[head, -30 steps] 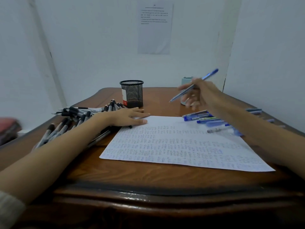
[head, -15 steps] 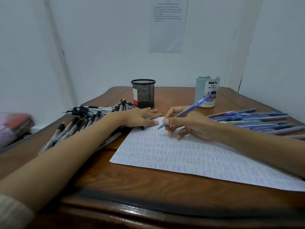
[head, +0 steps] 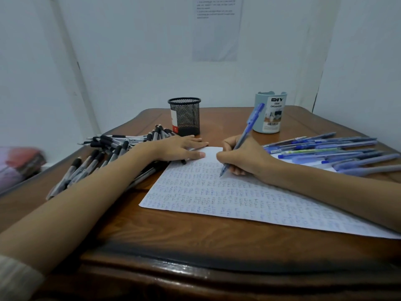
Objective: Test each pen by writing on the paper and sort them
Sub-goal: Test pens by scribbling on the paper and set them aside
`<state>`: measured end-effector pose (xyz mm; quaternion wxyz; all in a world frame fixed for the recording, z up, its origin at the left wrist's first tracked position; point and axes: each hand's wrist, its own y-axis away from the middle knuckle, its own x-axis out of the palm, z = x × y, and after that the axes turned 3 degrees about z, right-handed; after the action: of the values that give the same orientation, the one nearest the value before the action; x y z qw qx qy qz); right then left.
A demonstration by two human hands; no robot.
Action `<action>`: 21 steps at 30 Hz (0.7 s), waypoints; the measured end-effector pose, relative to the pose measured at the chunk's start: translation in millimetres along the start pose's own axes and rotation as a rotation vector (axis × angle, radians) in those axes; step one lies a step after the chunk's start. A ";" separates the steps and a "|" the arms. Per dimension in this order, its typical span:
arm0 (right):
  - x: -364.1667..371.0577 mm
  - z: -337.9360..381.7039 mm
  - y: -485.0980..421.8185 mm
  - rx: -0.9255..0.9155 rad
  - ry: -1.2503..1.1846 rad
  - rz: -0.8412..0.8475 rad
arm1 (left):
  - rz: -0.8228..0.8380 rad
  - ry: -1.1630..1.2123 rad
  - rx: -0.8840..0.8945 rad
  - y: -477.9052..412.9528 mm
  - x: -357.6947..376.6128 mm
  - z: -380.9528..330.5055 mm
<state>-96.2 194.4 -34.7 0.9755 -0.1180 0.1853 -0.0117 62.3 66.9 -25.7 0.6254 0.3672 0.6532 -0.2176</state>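
A dark brown wooden table (head: pixel 173 235) with a glossy rounded front edge stands in a corner of pale walls. Nearest on it lies a white sheet of paper (head: pixel 217 196), covered in rows of small blue scribbles. The left hand (head: pixel 175 148) lies flat, fingers straight, on the sheet's far left corner, pinning it. The right hand (head: pixel 245 157) is clamped in a writing grip low on the barrel of a slim translucent blue plastic click pen (head: pixel 251 122), whose tip meets the paper among the top rows; this looks like the test stroke. Such a pen should be light, stiff and smooth, so a pinch close to the tip gives control and slight pressure is enough. The thin sheet would likely slide without the pinning hand.

Left of the paper sprawls a heap of grey pens with black grips (head: pixel 104 153), partly under the left forearm. To the right is a spread of blue pens (head: pixel 336 148). Beyond stand a black wire-mesh cup (head: pixel 185 116) and a pale blue-grey plastic organiser cup (head: pixel 271 114); no pens show above either rim. A printed notice (head: pixel 217 29) hangs on the far wall.
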 end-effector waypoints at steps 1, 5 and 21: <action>0.5 0.0 -0.2 0.000 0.006 0.007 | 0.001 0.003 -0.005 0.7 -0.4 -0.9; 0.2 -0.3 -0.1 -0.004 0.012 0.031 | 0.003 0.009 -0.016 3.1 -2.3 -4.3; 0.0 0.5 0.3 -0.027 0.026 0.060 | -0.002 0.029 0.001 1.8 -1.0 -1.2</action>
<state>-96.0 194.8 -34.3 0.9713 -0.1251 0.2014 0.0186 62.8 68.8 -24.2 0.6157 0.3698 0.6624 -0.2133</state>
